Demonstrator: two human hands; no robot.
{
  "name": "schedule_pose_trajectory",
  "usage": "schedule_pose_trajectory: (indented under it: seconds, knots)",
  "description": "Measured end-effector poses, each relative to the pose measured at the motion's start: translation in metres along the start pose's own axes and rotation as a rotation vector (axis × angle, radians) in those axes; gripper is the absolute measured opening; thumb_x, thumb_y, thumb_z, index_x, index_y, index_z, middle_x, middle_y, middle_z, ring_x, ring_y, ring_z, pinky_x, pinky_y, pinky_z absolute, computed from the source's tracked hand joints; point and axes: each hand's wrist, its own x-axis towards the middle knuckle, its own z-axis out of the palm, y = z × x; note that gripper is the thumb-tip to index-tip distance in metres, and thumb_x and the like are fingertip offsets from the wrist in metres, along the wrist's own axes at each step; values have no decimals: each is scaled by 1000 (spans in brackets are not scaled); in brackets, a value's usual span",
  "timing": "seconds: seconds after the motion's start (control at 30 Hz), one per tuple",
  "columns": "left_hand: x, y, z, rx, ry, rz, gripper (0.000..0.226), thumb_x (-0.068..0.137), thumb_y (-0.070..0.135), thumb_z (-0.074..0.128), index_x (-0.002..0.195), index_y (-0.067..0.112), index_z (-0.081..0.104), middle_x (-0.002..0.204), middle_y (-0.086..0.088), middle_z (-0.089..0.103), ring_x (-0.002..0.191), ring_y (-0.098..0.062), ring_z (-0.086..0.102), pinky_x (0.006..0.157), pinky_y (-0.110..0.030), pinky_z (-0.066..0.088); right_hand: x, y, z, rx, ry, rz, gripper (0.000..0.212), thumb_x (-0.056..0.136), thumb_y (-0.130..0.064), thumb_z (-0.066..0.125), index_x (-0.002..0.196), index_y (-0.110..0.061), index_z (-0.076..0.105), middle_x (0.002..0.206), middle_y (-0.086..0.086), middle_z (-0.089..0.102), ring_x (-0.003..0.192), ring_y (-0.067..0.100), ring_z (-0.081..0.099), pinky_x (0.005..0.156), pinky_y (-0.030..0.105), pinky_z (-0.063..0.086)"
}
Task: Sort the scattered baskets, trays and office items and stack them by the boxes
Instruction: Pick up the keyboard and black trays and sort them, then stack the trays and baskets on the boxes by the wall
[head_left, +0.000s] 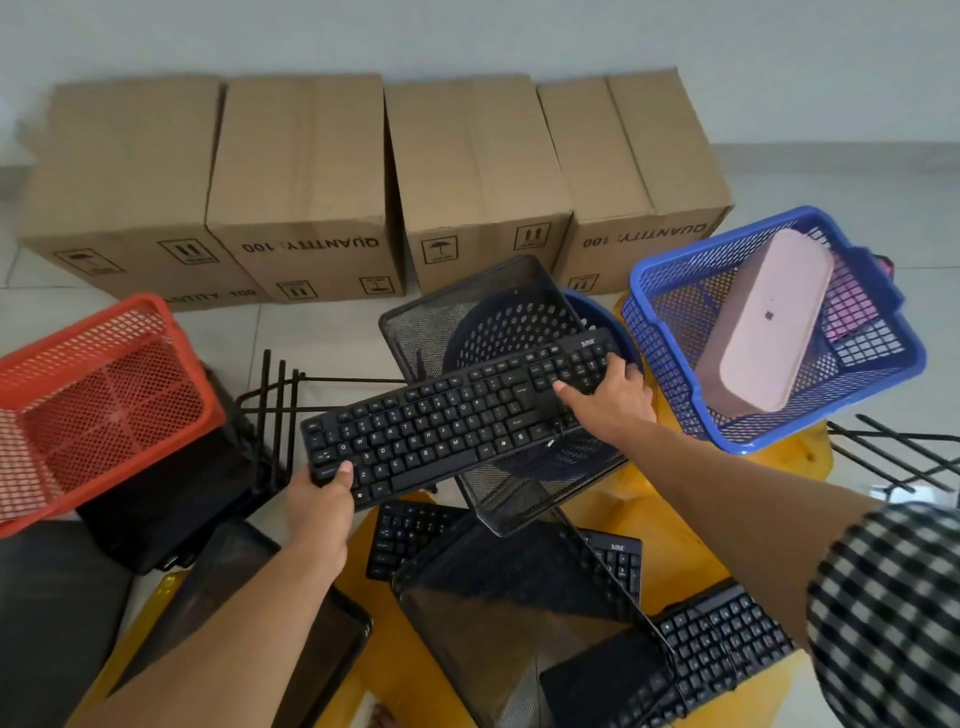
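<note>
A black plastic keyboard (457, 415), long and flat with rows of square keys with white lettering, is held in the air over the heap, tilted so that its right end is farther from the camera. The left hand (319, 499) grips its near left corner: the thumb lies on top by the bottom key row, and the other fingers are tucked underneath, out of sight. The right hand (610, 400) holds the right end, arm stretched well forward, thumb flat across the keys and fingers curled over the far edge.

Beneath it lies a black metal mesh tray (498, 306), rectangular and fine-woven. A dark blue round basket (519, 332) pierced with oval holes overlaps it; whether it sits in or under the tray cannot be told. To the right, a blue plastic lattice basket (670, 291) tilts and holds a smooth pink oblong case (763, 332). To the left lies a red plastic lattice basket (104, 395), with a black wire rack (275, 405) beside it.

Near the person are two more black keyboards (410, 535) (722, 639) and another mesh tray (519, 597), lying on something glossy and yellow. Four brown cardboard boxes (301, 171) stand in a row on the pale tiled floor (311, 332) against the wall.
</note>
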Motion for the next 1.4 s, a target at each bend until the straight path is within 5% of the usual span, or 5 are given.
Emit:
schedule_pose_trajectory:
  seconds: [0.23, 0.57, 0.77, 1.03, 1.4]
  knots:
    - [-6, -16, 10, 105, -161, -73, 21, 100, 34, 59, 119, 38, 51, 96, 20, 55, 93, -9, 54, 87, -38, 44, 4, 11, 10, -138, -42, 36, 106, 87, -72, 58, 162, -24, 1, 168, 7, -17, 155, 32, -10, 121, 61, 13]
    - [-16, -14, 16, 259, -124, -97, 59, 97, 41, 63, 147, 21, 40, 134, -5, 55, 123, -30, 53, 98, -45, 44, -9, 20, 9, -200, -6, -39, 109, 86, -74, 56, 162, -24, -4, 169, 11, -12, 155, 32, -9, 121, 59, 11]
    - [-50, 6, 6, 462, -25, -63, 89, 97, 38, 64, 161, 15, 7, 161, -15, 26, 141, -39, 37, 111, -51, 37, -46, 17, -2, -237, 2, -146, 108, 87, -75, 53, 161, -24, -7, 169, 10, -13, 155, 30, -11, 123, 55, 6]
    - [-151, 54, -33, 912, -119, 330, 89, 96, 50, 58, 160, 23, 3, 166, -12, 11, 149, -37, 22, 114, -57, 32, -152, 24, -48, -186, 75, -128, 104, 87, -76, 48, 162, -27, -5, 169, 6, -13, 155, 27, -12, 123, 57, 8]
    - [-310, 64, -102, 1373, -411, 800, 84, 97, 64, 38, 160, 31, -6, 168, -7, -8, 154, -30, 3, 123, -49, 16, -377, 67, -76, 3, 217, 153, 100, 88, -79, 42, 162, -26, -2, 169, 6, -11, 156, 27, -11, 124, 56, 7]
